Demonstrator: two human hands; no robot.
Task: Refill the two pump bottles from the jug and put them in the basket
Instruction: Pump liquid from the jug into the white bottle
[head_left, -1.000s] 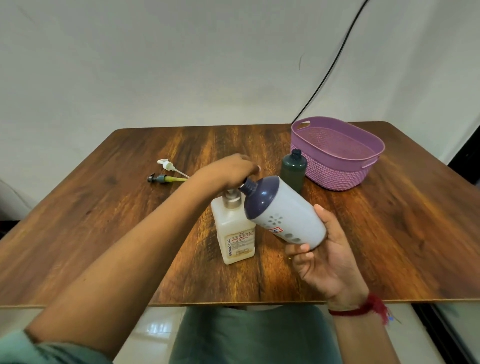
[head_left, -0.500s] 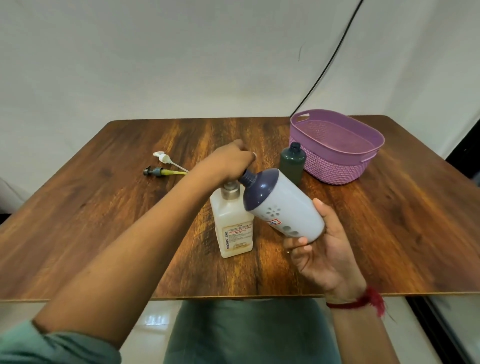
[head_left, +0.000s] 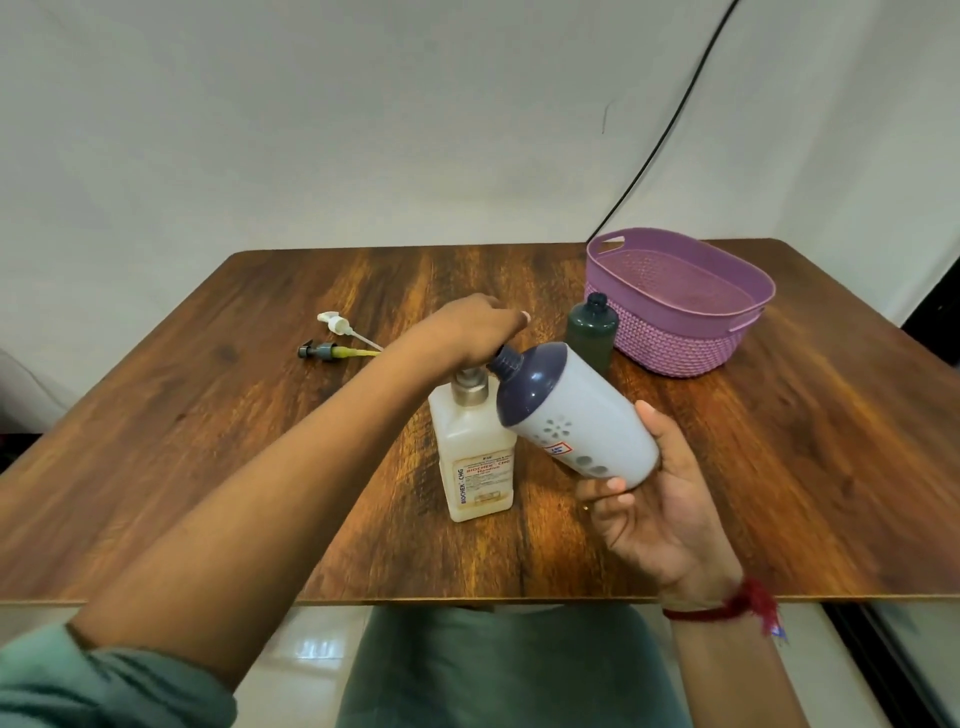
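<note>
My right hand (head_left: 660, 499) holds the white jug with a navy top (head_left: 576, 431) from below, tilted with its neck pointing up and left. My left hand (head_left: 467, 332) reaches across, and its fingers curl over the tip of the jug's neck, hiding the cap end. Directly under that hand stands the cream pump bottle (head_left: 475, 462) with a silver collar and no pump. The dark green bottle (head_left: 592, 338) stands open beside the purple basket (head_left: 675, 332), which holds nothing.
Two removed pump heads lie at the back left of the wooden table (head_left: 208, 441): a white one (head_left: 337, 325) and a grey one with a yellow tube (head_left: 332, 352). A black cable (head_left: 665, 130) runs down the wall behind the basket.
Both hands and the jug keep almost the same pose over the cream bottle. Only the view has shifted slightly.
</note>
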